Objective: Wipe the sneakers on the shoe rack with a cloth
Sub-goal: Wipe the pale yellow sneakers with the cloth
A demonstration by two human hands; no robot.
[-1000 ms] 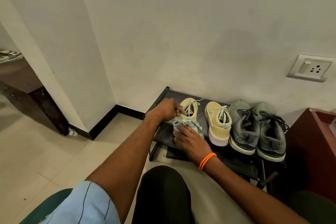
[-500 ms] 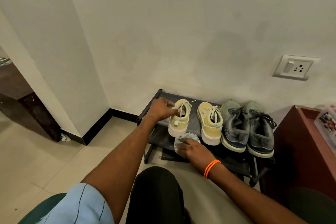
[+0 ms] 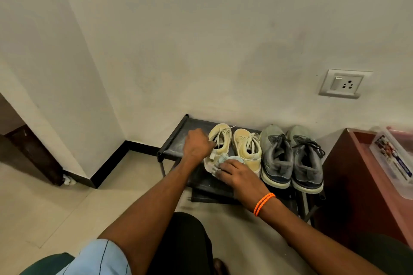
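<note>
Since 0.5 s ago, right hand [image 3: 240, 174] w/ the cloth [image 3: 225, 161] has come up from the rack's front edge onto the toe of the leftmost cream sneaker [image 3: 218, 147]; fingers spread and pressing the light-blue cloth flat onto it. Left hand [image 3: 197, 146] has stayed at that shoe's collar, fingers curled round the opening/lace area, steadying it.

All four sneakers sit on the top shelf of the black shoe rack [image 3: 176, 143]: second cream sneaker [image 3: 247, 147] touching the first, then grey pair [image 3: 290, 158] just beside.

Risks, as I judge:
- Wiped shoe's toe sits at/over the front edge of the shelf; a hard forward stroke could drag it off onto the floor if left grip slackens.
- Sideways strokes could shove it into its neighbour and knock the row askew, as shoes are packed tight.
- Loose laces could snag in the cloth.

Room: bare shelf left of the held shoe, open floor front-left. Right side tight, w/ the red-brown cabinet [image 3: 362, 185] near the rack's end; wall right behind heels.
</note>
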